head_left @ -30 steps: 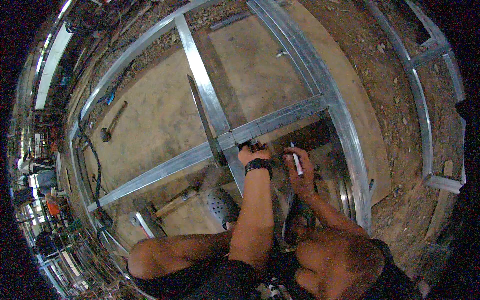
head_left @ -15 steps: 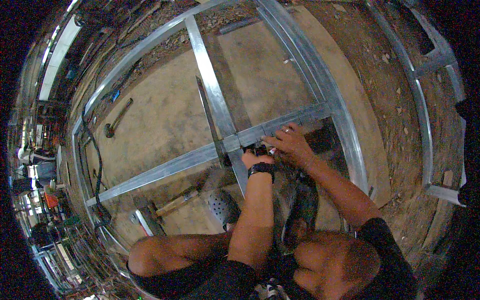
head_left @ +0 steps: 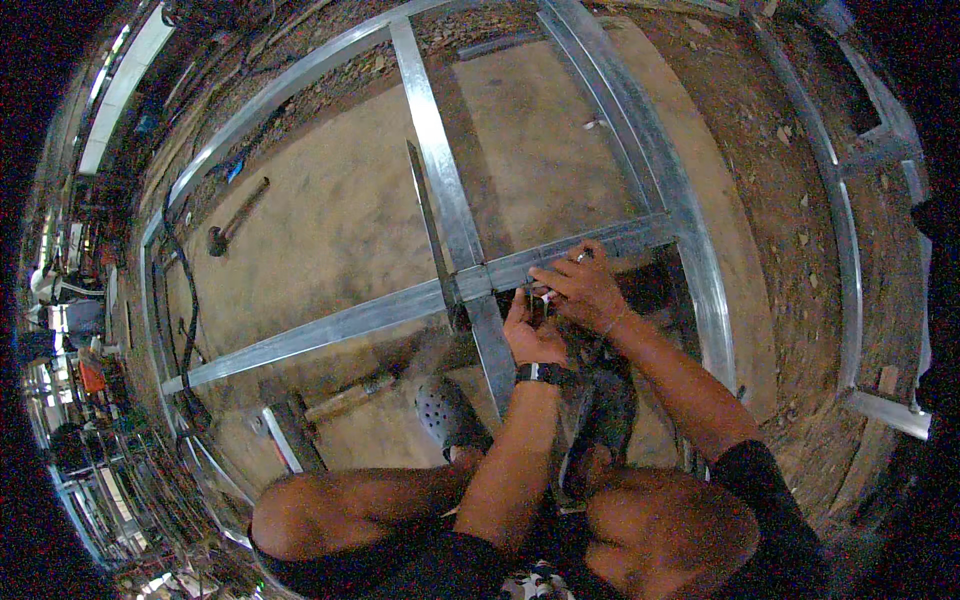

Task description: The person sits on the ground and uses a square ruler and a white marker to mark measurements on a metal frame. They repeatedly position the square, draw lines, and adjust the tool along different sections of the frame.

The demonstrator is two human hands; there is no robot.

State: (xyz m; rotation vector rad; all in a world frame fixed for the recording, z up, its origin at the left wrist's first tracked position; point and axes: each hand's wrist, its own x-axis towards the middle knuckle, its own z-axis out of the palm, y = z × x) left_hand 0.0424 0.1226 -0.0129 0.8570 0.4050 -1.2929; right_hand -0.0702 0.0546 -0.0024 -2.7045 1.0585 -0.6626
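Note:
My left hand, with a dark band at its wrist, is closed just below the metal crossbar. Its raised thumb and fingers curl at a small dark object, mostly hidden. My right hand meets it from the right, fingers bent and pressed together over the crossbar's near edge. A small whitish piece shows between the two hands; what each one holds is too small to make out. Thin dark lines cross the bar's top close to my right fingertips. Just left of my hands, a long metal tube joins the crossbar.
The outer metal frame surrounds the work on a brown board. A hammer lies inside it at left, beside a black cable. Near my clog-shod foot lies a wooden-handled tool. Another metal frame stands at right.
My left hand has shifted slightly right and nearer to me, its thumb now raised toward the crossbar. The dark object is more hidden. My right hand stays over the bar; the view has shifted a little.

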